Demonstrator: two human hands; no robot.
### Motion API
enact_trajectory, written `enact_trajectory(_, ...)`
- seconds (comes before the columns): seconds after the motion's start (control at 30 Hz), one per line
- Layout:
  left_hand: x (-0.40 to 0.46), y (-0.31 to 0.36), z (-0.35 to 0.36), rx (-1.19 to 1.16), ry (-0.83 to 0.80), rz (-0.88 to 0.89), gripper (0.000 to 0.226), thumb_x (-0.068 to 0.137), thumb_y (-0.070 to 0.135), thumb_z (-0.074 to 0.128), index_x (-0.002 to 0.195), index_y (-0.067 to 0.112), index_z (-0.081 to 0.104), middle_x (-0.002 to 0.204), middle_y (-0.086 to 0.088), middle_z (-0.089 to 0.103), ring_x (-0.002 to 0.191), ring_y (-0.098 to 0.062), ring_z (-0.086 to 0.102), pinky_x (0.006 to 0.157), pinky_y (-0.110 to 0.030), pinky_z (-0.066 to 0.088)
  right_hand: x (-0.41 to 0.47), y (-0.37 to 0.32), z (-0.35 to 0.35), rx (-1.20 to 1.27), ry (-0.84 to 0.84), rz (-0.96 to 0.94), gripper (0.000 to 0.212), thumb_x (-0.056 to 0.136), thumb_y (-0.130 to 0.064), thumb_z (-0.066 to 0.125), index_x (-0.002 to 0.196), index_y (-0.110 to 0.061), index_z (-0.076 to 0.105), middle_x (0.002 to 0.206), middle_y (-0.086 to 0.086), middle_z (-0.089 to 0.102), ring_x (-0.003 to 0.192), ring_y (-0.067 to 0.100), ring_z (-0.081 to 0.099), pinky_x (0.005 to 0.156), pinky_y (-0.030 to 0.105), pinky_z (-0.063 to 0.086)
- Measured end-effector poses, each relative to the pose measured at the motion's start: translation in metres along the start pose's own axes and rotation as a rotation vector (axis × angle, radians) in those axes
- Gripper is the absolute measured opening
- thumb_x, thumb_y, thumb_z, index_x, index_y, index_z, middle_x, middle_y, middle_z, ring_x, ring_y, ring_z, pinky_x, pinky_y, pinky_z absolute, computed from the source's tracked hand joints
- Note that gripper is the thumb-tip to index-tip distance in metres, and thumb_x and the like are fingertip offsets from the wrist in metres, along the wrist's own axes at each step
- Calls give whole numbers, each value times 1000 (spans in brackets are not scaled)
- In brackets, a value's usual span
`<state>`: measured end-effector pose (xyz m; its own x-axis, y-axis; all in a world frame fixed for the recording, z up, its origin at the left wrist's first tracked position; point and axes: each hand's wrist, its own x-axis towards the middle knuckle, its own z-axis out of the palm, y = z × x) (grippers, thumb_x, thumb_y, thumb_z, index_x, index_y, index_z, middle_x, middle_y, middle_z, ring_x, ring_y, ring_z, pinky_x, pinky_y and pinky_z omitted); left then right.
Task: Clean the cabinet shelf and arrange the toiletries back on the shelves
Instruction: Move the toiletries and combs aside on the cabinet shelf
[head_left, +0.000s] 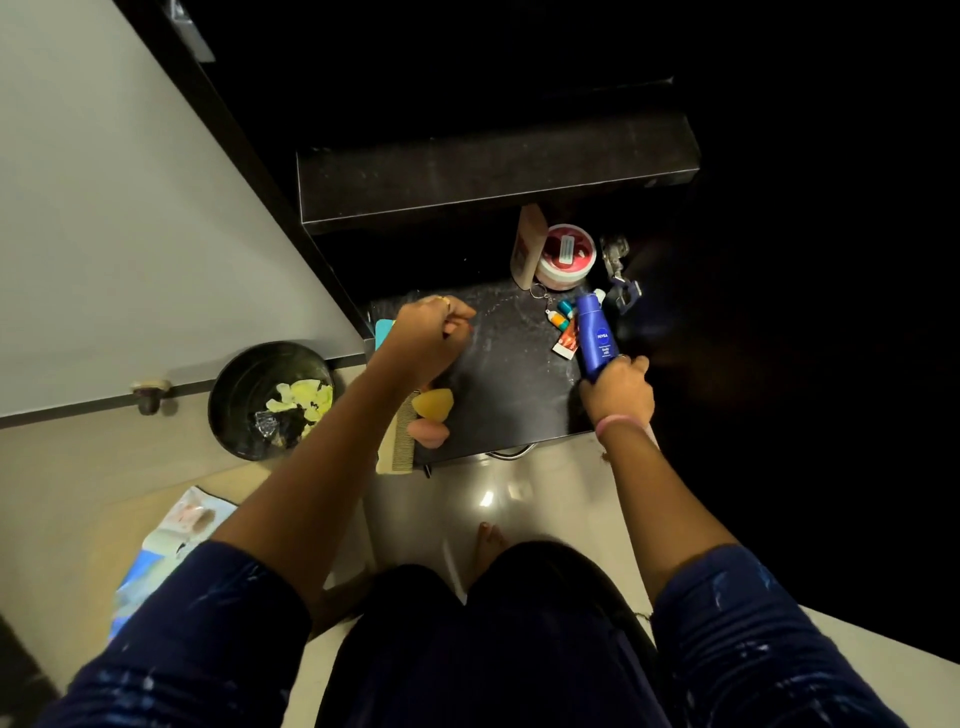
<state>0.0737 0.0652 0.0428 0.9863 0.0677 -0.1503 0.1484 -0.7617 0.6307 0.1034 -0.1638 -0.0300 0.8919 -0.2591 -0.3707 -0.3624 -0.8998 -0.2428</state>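
My right hand (621, 387) grips the base of a blue Nivea lotion bottle (595, 332), held tilted over the right side of the dusty black lower shelf (514, 374). My left hand (431, 332) hovers over the shelf's left part with fingers curled; whether it holds anything I cannot tell. Under my left wrist lie a yellow sponge (435, 402), a pink sponge (428, 431) and a tan comb (399, 441). At the back right stand a beige bottle (527, 244) and a red-and-white jar (565, 257). A small tube (567, 340) and tiny bottles (561, 314) lie beside the lotion.
A dark upper shelf (493, 176) juts out above. The white cabinet door (130, 234) stands open at left. A black bin (270, 400) with yellow scraps sits on the floor, a packet (171, 540) beside it. A razor (626, 296) lies at the far right.
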Motion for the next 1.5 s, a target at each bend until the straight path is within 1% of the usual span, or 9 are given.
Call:
enact_trajectory(0.2,-10,-17,-14,-31,107,-62,27,92,9,46,113,7,63,112,-9,65,102,-19,58,81,-14,36,-35,6,12,587,-38,-214,50,78,-15,72,124,-5,54,114,12,51,93,21,59,86,22,44)
enact_trajectory(0.3,-22,-29,-21,-92,120,-134,25,93,14,47,113,8,61,111,-10,64,102,-22,58,91,-31,46,-59,-1,30,780,-227,-282,24,78,-10,73,99,-9,62,92,9,64,77,12,59,76,33,51)
enact_trajectory(0.4,-31,-41,-24,-137,133,-202,23,94,18,47,108,8,63,106,-9,64,98,-23,60,87,-35,50,-75,-12,48,619,-233,-310,22,76,-15,76,92,-7,65,89,13,69,79,23,63,77,43,53)
enact_trajectory(0.53,-41,-49,-25,-194,128,-265,24,96,20,45,101,5,62,101,-12,65,92,-24,62,78,-33,53,-86,-25,63,514,-248,-375,24,76,-16,74,96,-5,66,92,13,70,82,26,66,77,32,54)
enact_trajectory(0.63,-47,-54,-26,-216,143,-270,25,97,20,44,103,4,63,98,-7,63,88,-17,59,68,-15,47,-89,-30,70,458,-207,-456,25,79,-14,72,102,-5,66,93,12,70,79,22,62,65,8,39)
enact_trajectory(0.8,-53,-61,-29,-168,150,-241,26,97,18,43,104,4,63,100,-5,63,83,-12,55,57,0,39,-95,-36,77,439,-224,-480,33,78,-15,73,109,-9,64,101,10,69,90,22,65,77,19,45)
enact_trajectory(1.07,-46,-50,-29,-199,95,-233,26,97,19,44,105,1,60,105,-15,63,92,-21,58,76,-29,51,-97,-36,79,443,-248,-462,43,77,-14,73,117,-10,60,111,9,65,98,21,62,87,21,46)
enact_trajectory(1.27,-16,-30,-26,-90,-42,-134,30,93,18,51,121,9,55,106,-4,60,90,-12,54,78,-22,42,-78,-13,56,438,-257,-426,52,78,6,61,128,-9,54,125,11,57,112,20,58,101,22,43)
enact_trajectory(1.5,46,21,-23,-156,-44,-198,54,85,26,65,131,5,46,128,-8,56,114,-21,56,96,-29,45,-20,-21,-6,486,103,-265,42,89,-10,56,130,-9,50,129,11,54,115,26,55,104,33,41)
